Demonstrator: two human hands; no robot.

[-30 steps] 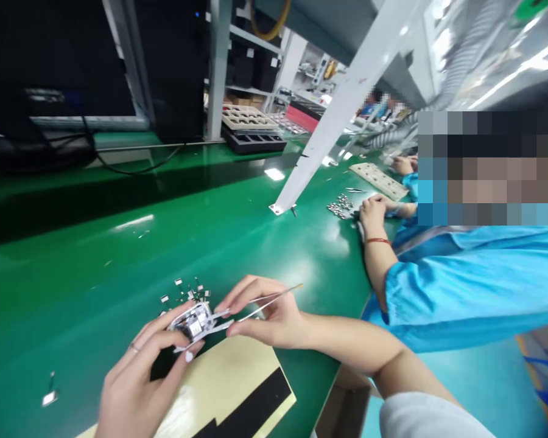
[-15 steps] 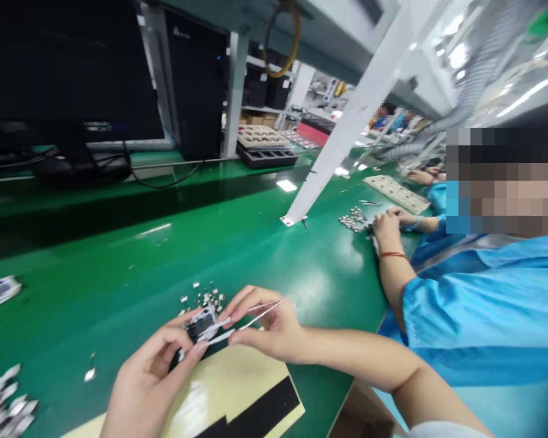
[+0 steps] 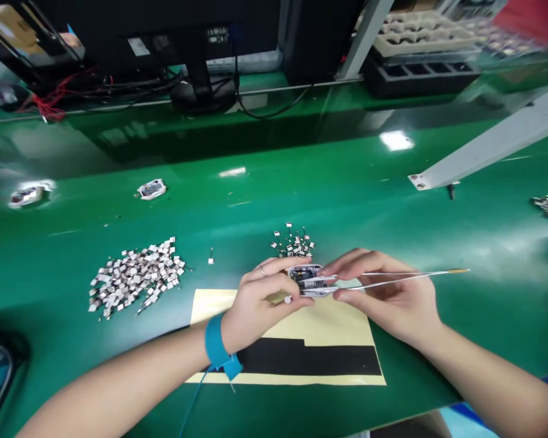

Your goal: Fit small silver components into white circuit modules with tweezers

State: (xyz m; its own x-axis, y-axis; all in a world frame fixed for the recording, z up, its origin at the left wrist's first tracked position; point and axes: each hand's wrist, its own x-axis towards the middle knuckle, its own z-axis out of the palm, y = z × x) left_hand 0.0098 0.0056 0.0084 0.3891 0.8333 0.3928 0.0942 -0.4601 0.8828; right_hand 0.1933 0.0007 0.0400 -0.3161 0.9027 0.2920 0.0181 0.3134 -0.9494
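My left hand (image 3: 271,289) grips a small white-rimmed device housing (image 3: 304,274) with dark electronics inside, fingers along its far and near edges. A blue wrist strap (image 3: 217,340) circles that wrist. In my right hand (image 3: 390,292) is a pair of metal tweezers (image 3: 402,280), pinched between thumb and fingers. The tweezer tips reach over the open housing; whether they hold a part is too small to tell. Under both hands lies a yellow sheet (image 3: 342,319) with a black strip (image 3: 319,359). Just beyond the housing are scattered tiny parts (image 3: 296,240).
A large pile of small metal-and-black parts (image 3: 137,274) lies at left, with one single part (image 3: 210,258) beside it. Two more housings (image 3: 152,190) sit farther back. A slanted grey post (image 3: 493,140) stands at right. Behind are a monitor stand (image 3: 201,85) and stacked trays (image 3: 424,36).
The view has swung left and down, so the co-worker at right is out of sight and the parts pile shows fully. My hands still hold the housing and tweezers.
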